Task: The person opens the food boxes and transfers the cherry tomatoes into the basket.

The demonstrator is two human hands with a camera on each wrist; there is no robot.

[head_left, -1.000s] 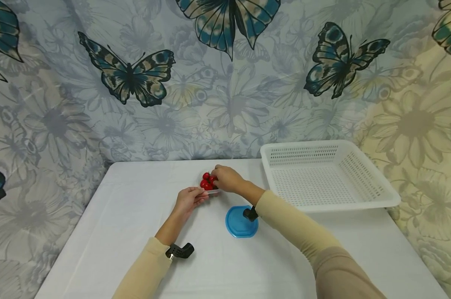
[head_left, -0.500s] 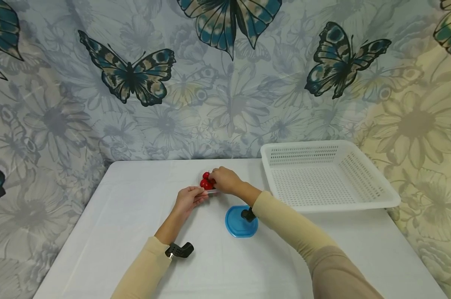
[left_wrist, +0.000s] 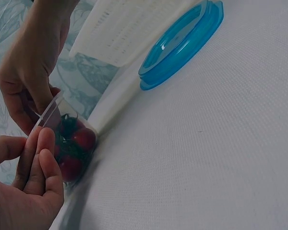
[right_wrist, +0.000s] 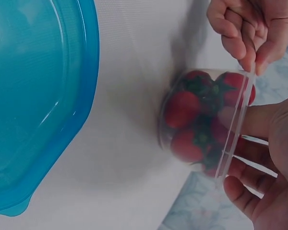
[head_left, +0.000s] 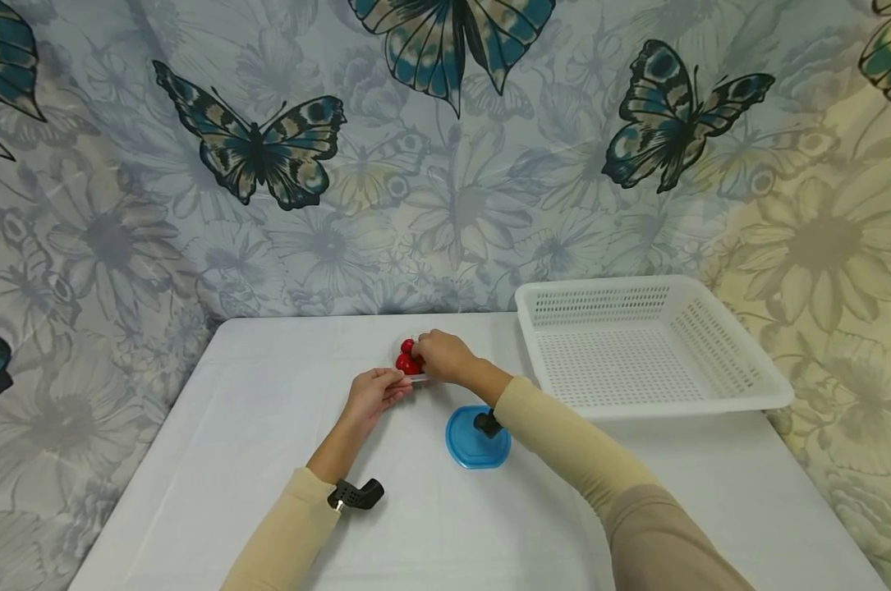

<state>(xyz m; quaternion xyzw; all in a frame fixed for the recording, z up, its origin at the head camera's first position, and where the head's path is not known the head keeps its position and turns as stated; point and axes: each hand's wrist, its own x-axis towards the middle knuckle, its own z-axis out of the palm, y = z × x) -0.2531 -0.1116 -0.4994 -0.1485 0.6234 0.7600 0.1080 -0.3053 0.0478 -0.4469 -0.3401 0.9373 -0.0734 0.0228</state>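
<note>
The right hand [head_left: 451, 359] has edged slightly left. A perforated basket [head_left: 615, 353] takes the tabletop's [head_left: 164, 460] back right corner; a blue lid [head_left: 463, 447] lies farther forward; near the back edge the left hand [head_left: 369, 394] pinches a clear cup [right_wrist: 232, 143] of tomatoes [right_wrist: 182, 109]. The right grip I cannot tell.

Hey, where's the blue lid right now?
In the head view, the blue lid lies on the white table just right of centre, nearer the person than the right hand and left of the white basket, partly hidden by the wrist camera.
</note>
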